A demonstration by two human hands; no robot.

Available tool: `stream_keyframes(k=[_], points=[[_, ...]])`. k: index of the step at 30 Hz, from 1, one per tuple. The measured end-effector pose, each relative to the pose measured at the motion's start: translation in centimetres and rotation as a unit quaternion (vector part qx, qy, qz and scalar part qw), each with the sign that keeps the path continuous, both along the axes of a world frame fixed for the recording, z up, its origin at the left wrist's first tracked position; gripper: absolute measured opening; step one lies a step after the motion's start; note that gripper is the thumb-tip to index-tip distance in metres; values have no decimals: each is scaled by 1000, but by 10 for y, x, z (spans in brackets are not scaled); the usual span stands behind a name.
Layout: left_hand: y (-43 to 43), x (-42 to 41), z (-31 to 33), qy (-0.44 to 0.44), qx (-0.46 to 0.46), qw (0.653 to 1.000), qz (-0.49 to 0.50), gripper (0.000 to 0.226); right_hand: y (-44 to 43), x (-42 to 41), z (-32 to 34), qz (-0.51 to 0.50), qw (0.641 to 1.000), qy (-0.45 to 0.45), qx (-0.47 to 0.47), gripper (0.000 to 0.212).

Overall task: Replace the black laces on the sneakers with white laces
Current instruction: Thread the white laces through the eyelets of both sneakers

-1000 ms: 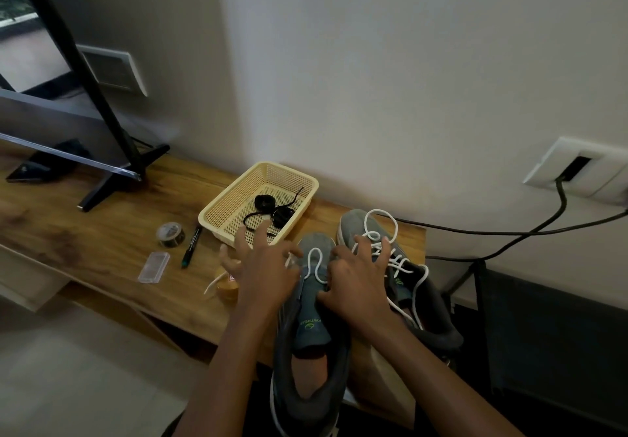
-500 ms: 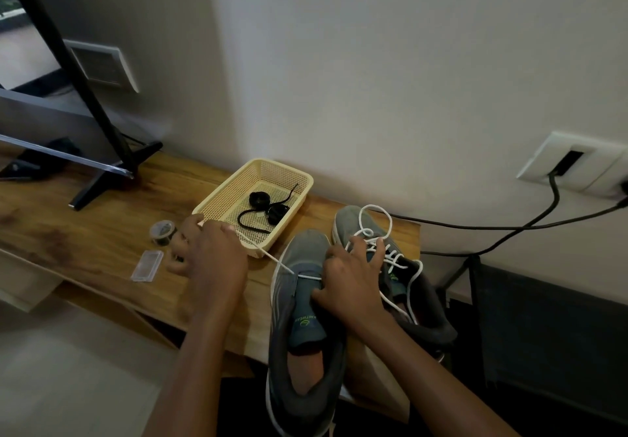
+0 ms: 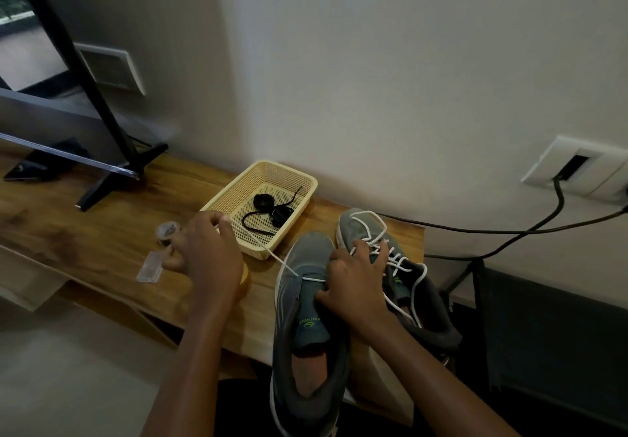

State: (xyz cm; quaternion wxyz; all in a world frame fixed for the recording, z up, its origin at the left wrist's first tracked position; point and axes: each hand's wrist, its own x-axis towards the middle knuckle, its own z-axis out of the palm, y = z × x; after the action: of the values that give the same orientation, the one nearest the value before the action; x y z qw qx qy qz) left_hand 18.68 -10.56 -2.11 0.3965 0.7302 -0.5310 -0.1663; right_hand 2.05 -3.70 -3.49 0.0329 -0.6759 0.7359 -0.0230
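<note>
- Left hand [image 3: 207, 256] is pinching the white lace [image 3: 268, 252], drawing it taut leftward over the table [image 3: 102, 232].
- Black laces [image 3: 263, 202] are lying in the basket [image 3: 231, 186].
- Near sneaker [image 3: 299, 300] is receiving its first row; pulling evenly should be matching both ends.
- Right hand [image 3: 356, 280], fingers spread, is pressing it steady beside the laced sneaker [image 3: 360, 232].

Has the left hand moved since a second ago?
Yes. The left hand went left, off the shoe toward the near corner of the basket, pulling the lace taut.
</note>
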Motion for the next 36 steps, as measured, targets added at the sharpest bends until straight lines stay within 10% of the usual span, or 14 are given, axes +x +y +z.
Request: stream_keyframes(k=[8, 15, 19, 25, 29, 36], points=[[20, -15, 46, 232, -118, 950, -174, 17, -27, -79, 34, -165, 949, -218, -158, 13], [28, -15, 85, 358, -188, 890, -209, 15, -32, -84, 10, -95, 994, 33, -48, 24], [31, -13, 99, 450, -198, 845, -209, 12, -33, -85, 21, -122, 988, -47, -83, 19], [34, -9, 112, 540, -211, 783, -227, 12, -27, -78, 78, -133, 807, -514, -259, 13], [39, -7, 123, 540, -234, 769, -251, 11, -18, -64, 117, -99, 727, -612, -296, 6], [55, -8, 135, 513, -241, 780, -266, 14, 14, -45, 172, -32, 686, -635, -353, 7]])
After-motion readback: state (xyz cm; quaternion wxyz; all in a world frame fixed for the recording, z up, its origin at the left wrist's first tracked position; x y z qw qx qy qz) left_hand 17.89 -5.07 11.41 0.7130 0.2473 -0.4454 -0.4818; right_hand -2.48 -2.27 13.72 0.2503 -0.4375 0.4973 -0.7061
